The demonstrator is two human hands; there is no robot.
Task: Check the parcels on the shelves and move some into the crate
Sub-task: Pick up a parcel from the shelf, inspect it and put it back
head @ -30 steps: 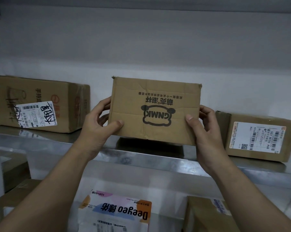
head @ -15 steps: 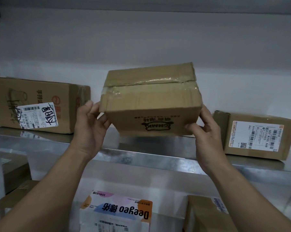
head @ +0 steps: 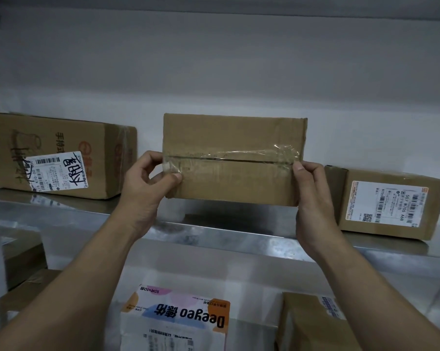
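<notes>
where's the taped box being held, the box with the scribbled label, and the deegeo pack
taped box (head: 235, 178): head view, on the cardboard face just below the taped seam
scribbled-label box (head: 61, 145): head view, on the front face just above the white label
deegeo pack (head: 175, 320): head view, on the printed front by the brand name

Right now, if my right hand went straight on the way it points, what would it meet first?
Probably the back wall; the right hand, gripping the taped box, points up and inward. Depth is unclear.
</notes>
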